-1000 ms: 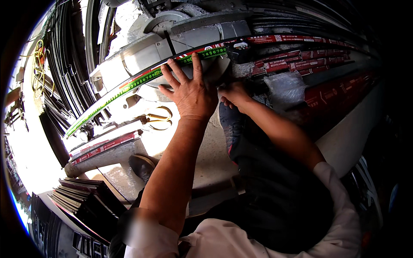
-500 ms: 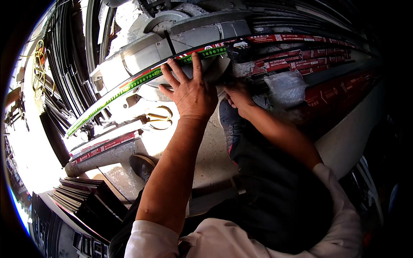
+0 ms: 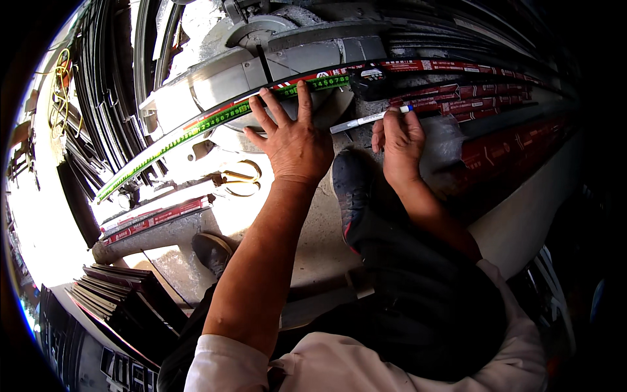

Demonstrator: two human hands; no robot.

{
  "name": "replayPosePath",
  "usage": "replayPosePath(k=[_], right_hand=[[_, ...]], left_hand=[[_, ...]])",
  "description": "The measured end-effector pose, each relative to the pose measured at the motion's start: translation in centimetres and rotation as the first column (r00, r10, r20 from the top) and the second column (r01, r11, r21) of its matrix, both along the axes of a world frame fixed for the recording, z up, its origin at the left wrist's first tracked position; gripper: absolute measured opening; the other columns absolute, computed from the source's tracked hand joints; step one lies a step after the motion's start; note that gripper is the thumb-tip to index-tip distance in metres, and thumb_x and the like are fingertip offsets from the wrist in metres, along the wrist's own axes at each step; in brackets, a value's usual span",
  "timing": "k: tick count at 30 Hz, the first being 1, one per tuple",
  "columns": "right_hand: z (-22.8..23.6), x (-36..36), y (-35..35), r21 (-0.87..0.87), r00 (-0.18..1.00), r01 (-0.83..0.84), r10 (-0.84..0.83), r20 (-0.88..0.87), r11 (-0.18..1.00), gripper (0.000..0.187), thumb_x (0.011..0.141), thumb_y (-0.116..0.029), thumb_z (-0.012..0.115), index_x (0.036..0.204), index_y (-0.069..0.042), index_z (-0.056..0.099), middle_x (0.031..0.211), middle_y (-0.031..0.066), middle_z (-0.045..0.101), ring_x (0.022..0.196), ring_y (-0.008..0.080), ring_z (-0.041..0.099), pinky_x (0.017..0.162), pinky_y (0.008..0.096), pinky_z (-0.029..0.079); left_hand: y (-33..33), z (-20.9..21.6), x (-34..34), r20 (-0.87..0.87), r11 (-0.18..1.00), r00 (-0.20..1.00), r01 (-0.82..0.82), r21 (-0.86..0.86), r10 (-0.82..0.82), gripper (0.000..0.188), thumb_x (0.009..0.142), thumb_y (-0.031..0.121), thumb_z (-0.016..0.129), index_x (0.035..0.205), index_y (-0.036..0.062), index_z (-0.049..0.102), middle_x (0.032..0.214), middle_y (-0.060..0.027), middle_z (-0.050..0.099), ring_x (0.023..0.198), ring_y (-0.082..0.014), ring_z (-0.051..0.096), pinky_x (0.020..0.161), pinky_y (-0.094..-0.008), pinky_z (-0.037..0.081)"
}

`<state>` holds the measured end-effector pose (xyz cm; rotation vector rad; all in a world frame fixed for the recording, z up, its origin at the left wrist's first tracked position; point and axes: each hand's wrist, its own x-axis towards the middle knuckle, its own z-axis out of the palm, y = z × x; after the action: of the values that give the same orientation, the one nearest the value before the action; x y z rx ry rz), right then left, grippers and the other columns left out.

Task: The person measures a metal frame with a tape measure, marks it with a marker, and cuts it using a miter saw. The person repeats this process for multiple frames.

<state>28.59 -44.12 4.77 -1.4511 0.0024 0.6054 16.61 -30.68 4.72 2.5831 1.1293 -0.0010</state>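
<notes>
My left hand (image 3: 290, 147) lies with fingers spread, its fingertips pressing on the green blade of a tape measure (image 3: 219, 119). The blade stretches in a long arc toward the far left, along a dark strip with red film (image 3: 431, 66). At the blade's right end sits the black tape case (image 3: 371, 80). My right hand (image 3: 401, 144) pinches a white marker pen (image 3: 371, 119) between thumb and fingers, just right of my left hand. The pen's tip end points left, and a blue end shows past my fingers.
Beyond the tape is a grey metal machine bed (image 3: 294, 61) with a dark slot. Scissors with yellow handles (image 3: 241, 188) lie below it. Red-wrapped strips (image 3: 483, 91) and clear plastic wrap (image 3: 441, 140) are on the right. Long dark profiles (image 3: 101, 91) stack at left, dark panels (image 3: 130, 304) below.
My right hand has come up from beside my shoe and now shows the marker pen. My left hand stays on the tape. The view has shifted slightly.
</notes>
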Motion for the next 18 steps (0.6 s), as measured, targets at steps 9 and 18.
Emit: replayPosePath(k=[9, 18], right_hand=[[1.4, -1.1, 2.3, -0.034, 0.972, -0.201, 0.203, 0.115, 0.979, 0.007, 0.106, -0.008, 0.064, 0.107, -0.004, 0.057, 0.077, 0.0037, 0.066, 0.058, 0.0083, 0.061, 0.051, 0.0232, 0.049], [0.8, 0.0, 3.2, -0.084, 0.87, -0.457, 0.464, 0.165, 0.886, 0.01, 0.104, -0.008, 0.069, 0.109, 0.0, 0.065, 0.081, 0.0001, 0.067, 0.07, 0.0043, 0.062, 0.059, 0.0216, 0.05]], left_hand=[[0.1, 0.0, 0.0, -0.056, 1.0, 0.998, 0.006, 0.017, -0.005, 0.101, 0.082, 0.039, 0.074, 0.171, 0.0263, 0.027, 0.17, -0.0374, 0.014, 0.158, -0.0594, 0.009, 0.114, -0.0808, 0.018], [0.0, -0.3, 0.0, -0.018, 1.0, 1.0, 0.0, 0.008, 0.001, 0.097, 0.083, 0.036, 0.069, 0.17, 0.0247, 0.029, 0.171, -0.0376, 0.013, 0.158, -0.0601, 0.009, 0.115, -0.0799, 0.017]])
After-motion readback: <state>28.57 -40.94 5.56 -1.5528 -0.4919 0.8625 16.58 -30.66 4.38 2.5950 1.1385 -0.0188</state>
